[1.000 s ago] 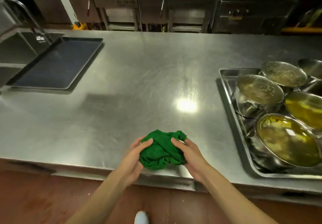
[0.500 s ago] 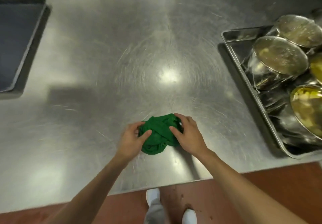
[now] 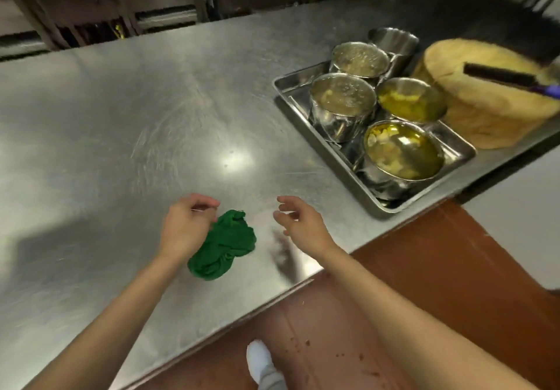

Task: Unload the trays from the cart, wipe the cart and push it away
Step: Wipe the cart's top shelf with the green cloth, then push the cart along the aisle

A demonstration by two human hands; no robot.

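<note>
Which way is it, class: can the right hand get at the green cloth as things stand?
Probably yes: the right hand hovers open beside the green cloth, with only bare counter between them.

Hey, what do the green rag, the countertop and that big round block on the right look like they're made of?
Green rag: soft woven or terry cloth, matte, bunched in folds. Countertop: probably stainless steel, brushed, with swirl scratches and a bright lamp reflection. Round block: likely wood, pale and rough-sided, a thick chopping block by its look.
</note>
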